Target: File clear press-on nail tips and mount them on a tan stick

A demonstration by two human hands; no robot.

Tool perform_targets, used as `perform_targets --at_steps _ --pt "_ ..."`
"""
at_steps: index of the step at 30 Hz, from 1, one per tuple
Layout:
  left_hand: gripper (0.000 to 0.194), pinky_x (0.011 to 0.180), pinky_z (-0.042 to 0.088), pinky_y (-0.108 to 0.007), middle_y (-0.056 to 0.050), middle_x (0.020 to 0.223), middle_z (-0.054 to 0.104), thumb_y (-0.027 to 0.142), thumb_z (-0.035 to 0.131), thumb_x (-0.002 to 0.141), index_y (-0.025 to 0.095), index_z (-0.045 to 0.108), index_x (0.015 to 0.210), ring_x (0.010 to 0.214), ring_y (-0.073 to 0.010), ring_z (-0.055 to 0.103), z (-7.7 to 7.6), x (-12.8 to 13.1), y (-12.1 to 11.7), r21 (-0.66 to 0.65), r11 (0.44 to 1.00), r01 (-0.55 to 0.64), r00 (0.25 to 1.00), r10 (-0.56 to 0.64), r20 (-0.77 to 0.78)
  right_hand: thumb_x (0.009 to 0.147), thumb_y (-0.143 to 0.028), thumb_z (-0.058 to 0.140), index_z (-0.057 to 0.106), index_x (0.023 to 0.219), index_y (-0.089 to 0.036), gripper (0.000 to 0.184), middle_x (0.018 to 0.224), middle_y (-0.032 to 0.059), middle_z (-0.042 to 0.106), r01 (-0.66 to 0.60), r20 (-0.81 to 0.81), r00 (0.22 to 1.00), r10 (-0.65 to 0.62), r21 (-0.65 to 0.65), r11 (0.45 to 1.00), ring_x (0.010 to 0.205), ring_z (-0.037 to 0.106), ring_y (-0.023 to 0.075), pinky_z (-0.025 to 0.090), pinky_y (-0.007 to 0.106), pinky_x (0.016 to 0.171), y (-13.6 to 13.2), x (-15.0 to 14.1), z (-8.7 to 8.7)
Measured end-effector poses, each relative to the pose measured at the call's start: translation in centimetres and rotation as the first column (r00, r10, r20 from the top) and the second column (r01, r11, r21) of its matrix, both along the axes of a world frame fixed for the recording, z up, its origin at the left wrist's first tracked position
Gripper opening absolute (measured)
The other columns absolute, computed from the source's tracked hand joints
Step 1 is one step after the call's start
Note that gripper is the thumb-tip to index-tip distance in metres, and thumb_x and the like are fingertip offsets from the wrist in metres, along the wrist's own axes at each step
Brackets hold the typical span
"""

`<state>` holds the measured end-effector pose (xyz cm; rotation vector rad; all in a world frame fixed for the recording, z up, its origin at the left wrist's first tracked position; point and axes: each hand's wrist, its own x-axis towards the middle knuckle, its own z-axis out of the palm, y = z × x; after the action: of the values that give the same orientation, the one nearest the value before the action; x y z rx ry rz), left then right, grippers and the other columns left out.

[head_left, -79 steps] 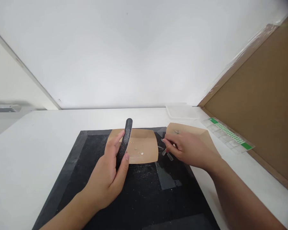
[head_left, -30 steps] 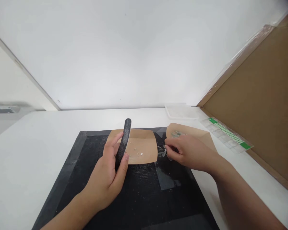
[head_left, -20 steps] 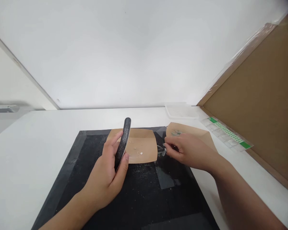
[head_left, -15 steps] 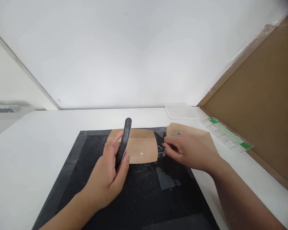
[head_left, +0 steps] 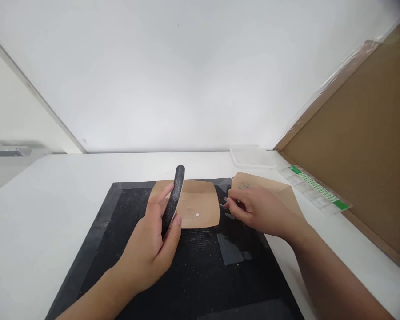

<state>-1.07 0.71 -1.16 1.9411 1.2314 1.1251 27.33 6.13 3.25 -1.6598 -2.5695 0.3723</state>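
My left hand (head_left: 158,235) is closed round a black, slightly curved nail file (head_left: 175,195), which tilts upward with pale dust on its face. Behind it lies a brown paper tray (head_left: 203,193) with white crumbs in it. Just right of that tray, my right hand (head_left: 253,206) pinches at a small clear piece, partly hidden by the fingers. Another small clear, oval piece (head_left: 230,216) lies below the fingertips on the black mat (head_left: 200,275). A second brown paper tray (head_left: 280,189) sits behind my right hand and holds small clear pieces.
A clear compartment box (head_left: 320,189) with a green and white label lies at the right. A shallow clear plastic lid or tray (head_left: 253,158) rests near the white back wall. A brown board (head_left: 360,146) stands along the right side.
The fingers of my right hand have shifted slightly at the small clear pieces, and one piece now lies apart on the mat. My left hand holds the file much as before.
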Motion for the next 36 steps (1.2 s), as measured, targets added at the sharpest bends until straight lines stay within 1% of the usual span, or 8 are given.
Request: perform_targets --at_steps 8,12,17,23,26,29,32,36 --pt "0.068 0.114 0.052 -0.051 -0.016 0.157 0.054 0.024 0.053 0.107 0.030 0.019 0.166 0.144 -0.0286 0.057 -0.2 -0.3 -0.2 -0.028 1.000 -0.005 1.000 0.005 -0.005 0.102 -0.032 0.045 0.036 0.069 -0.021 0.036 0.056 -0.0031 0.045 -0.009 0.078 0.997 0.009 -0.001 1.000 0.054 0.038 0.0130 0.017 0.034 0.058 0.1 -0.5 -0.3" --pt "0.069 0.114 0.051 -0.052 -0.016 0.158 0.053 0.024 0.054 0.106 0.029 0.019 0.166 0.143 -0.0295 0.057 -0.2 -0.3 -0.1 -0.025 1.000 0.002 1.000 -0.002 0.002 0.102 -0.032 0.046 0.036 0.069 -0.021 0.037 0.055 -0.0032 0.045 -0.014 0.053 0.998 0.014 0.002 1.000 0.054 0.037 0.0126 0.017 0.035 0.058 0.2 -0.2 -0.2" --pt "0.070 0.114 0.050 -0.052 -0.015 0.158 0.053 0.024 0.055 0.106 0.030 0.019 0.166 0.140 -0.0291 0.060 -0.2 -0.2 -0.2 -0.043 0.999 -0.004 1.000 0.004 0.002 0.103 -0.034 0.047 0.039 0.071 -0.021 0.036 0.057 -0.0025 0.049 -0.036 0.062 0.997 0.036 0.001 0.999 0.056 0.040 0.0132 0.017 0.034 0.059 0.1 -0.3 -0.1" --pt "0.070 0.114 0.051 -0.051 -0.016 0.160 0.051 0.024 0.054 0.106 0.029 0.019 0.166 0.138 -0.0286 0.061 -0.3 -0.3 -0.2 -0.046 0.999 0.009 1.000 -0.008 0.015 0.102 -0.031 0.048 0.039 0.070 -0.020 0.035 0.057 -0.0023 0.049 -0.059 0.062 0.996 0.059 0.012 0.998 0.054 0.039 0.0124 0.016 0.034 0.059 0.0 -0.8 -0.1" --pt "0.071 0.115 0.051 -0.050 -0.014 0.159 0.053 0.023 0.055 0.106 0.030 0.019 0.166 0.141 -0.0279 0.060 -0.3 -0.4 -0.2 -0.029 1.000 0.009 1.000 -0.009 0.000 0.103 -0.033 0.048 0.043 0.070 -0.021 0.035 0.058 -0.0016 0.051 -0.051 0.049 0.998 0.050 0.007 0.999 0.056 0.042 0.0134 0.016 0.034 0.059 0.2 -0.3 -0.2" --pt "0.070 0.114 0.052 -0.047 -0.014 0.158 0.054 0.022 0.054 0.106 0.031 0.020 0.165 0.146 -0.0275 0.055 -0.3 -0.3 -0.1 -0.016 1.000 0.007 1.000 -0.007 0.004 0.104 -0.034 0.047 0.046 0.072 -0.021 0.035 0.060 -0.0012 0.054 -0.057 -0.002 0.998 0.057 0.014 0.998 0.058 0.045 0.0144 0.018 0.034 0.059 0.4 0.4 -0.3" --pt "0.068 0.114 0.052 -0.046 -0.014 0.158 0.054 0.021 0.054 0.105 0.031 0.022 0.165 0.147 -0.0272 0.055 -0.3 -0.2 0.0 -0.008 1.000 0.008 1.000 -0.008 0.006 0.105 -0.034 0.046 0.045 0.071 -0.021 0.036 0.060 -0.0020 0.053 -0.071 -0.033 0.997 0.072 0.005 0.997 0.057 0.044 0.0140 0.020 0.034 0.060 0.5 0.9 -0.3" --pt "0.068 0.112 0.054 -0.049 -0.014 0.156 0.056 0.022 0.054 0.105 0.030 0.022 0.165 0.139 -0.0280 0.061 -0.4 -0.2 0.1 -0.024 1.000 0.006 1.000 -0.006 0.007 0.103 -0.032 0.049 0.040 0.068 -0.021 0.038 0.056 -0.0030 0.048 -0.082 -0.009 0.997 0.082 -0.048 0.995 0.056 0.041 0.0132 0.019 0.034 0.059 0.4 0.7 -0.3"
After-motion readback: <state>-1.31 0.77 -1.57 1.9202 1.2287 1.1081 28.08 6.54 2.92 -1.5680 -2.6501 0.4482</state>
